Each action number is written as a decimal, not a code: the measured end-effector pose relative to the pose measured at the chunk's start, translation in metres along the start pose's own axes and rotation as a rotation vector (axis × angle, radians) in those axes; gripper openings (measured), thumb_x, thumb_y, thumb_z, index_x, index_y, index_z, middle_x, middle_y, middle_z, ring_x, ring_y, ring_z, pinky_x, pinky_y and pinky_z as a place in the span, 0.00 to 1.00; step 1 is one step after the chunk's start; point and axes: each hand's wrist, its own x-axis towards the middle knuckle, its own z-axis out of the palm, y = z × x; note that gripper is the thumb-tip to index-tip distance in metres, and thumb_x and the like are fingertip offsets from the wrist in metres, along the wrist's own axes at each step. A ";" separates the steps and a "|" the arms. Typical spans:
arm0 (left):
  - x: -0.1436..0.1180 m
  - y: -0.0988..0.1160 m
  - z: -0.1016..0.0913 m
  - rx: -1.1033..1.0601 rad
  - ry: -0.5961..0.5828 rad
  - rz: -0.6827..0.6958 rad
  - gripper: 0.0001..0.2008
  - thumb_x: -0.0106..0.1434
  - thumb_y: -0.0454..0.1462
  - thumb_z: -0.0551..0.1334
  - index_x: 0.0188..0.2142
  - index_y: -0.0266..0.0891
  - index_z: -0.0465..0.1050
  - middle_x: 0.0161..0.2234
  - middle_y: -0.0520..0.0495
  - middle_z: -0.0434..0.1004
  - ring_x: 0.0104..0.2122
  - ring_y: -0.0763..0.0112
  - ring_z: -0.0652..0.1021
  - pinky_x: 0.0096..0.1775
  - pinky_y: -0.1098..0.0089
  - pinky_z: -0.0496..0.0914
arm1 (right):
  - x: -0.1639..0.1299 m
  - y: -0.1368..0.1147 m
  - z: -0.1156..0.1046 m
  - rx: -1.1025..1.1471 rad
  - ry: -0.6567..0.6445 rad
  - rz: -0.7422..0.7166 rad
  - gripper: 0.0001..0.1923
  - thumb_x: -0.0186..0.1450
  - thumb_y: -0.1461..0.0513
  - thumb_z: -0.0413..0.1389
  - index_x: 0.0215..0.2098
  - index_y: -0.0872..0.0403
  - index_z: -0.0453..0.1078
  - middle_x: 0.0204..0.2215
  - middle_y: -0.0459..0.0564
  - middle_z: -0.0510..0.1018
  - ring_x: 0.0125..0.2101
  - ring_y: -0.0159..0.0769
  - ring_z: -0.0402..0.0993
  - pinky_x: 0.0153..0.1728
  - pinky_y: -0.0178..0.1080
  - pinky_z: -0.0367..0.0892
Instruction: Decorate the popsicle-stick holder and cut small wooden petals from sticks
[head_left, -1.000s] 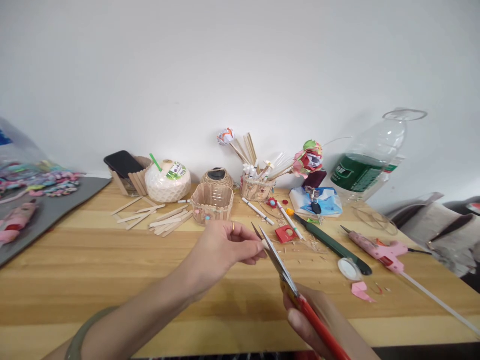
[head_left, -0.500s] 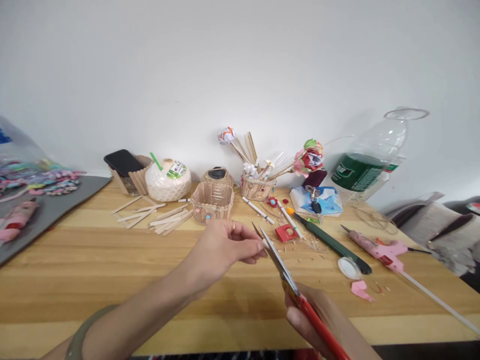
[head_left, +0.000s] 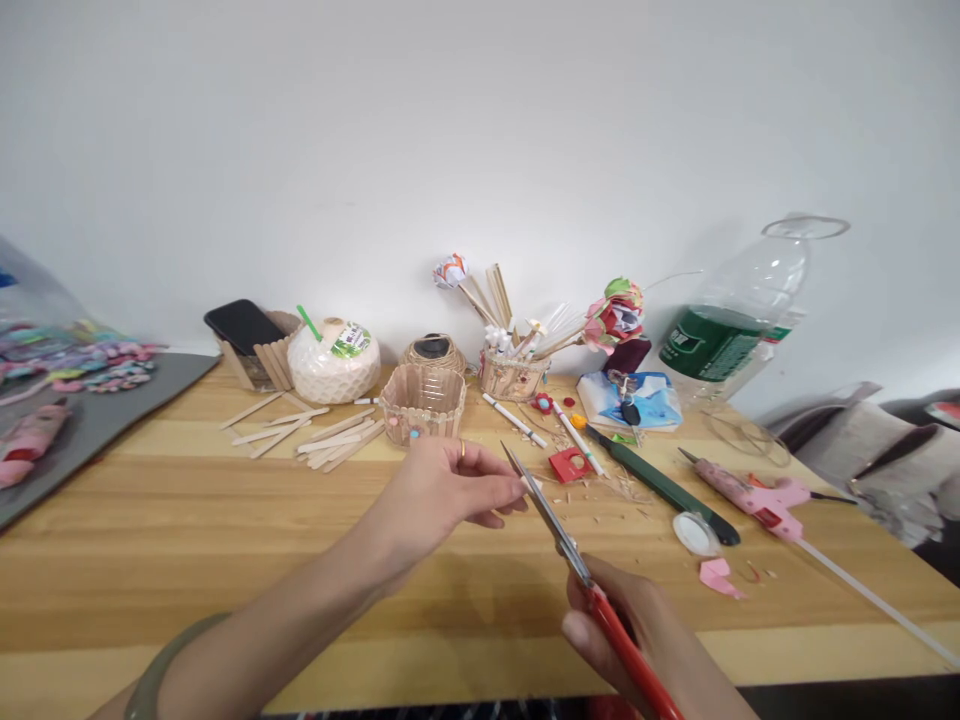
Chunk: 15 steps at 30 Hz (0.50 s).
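Left hand point(head_left: 439, 490) pinches a small pale piece point(head_left: 531, 487) at its fingertips, held above the table point(head_left: 225, 540). Right hand point(head_left: 637, 630) grips the red-handled scissors point(head_left: 570, 545); the blades look nearly shut against the piece. Whether the cut is through, we cannot tell. Shavings point(head_left: 600, 490) already lie beyond the blades, so we judge trimming is under way, not finished.
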 end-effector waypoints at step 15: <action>0.002 -0.004 0.002 -0.015 0.020 0.007 0.03 0.47 0.34 0.66 0.20 0.36 0.75 0.21 0.52 0.77 0.24 0.75 0.74 0.31 0.73 0.70 | 0.000 -0.001 -0.001 0.073 -0.035 -0.022 0.35 0.50 0.29 0.38 0.20 0.51 0.50 0.18 0.41 0.54 0.21 0.30 0.48 0.22 0.35 0.44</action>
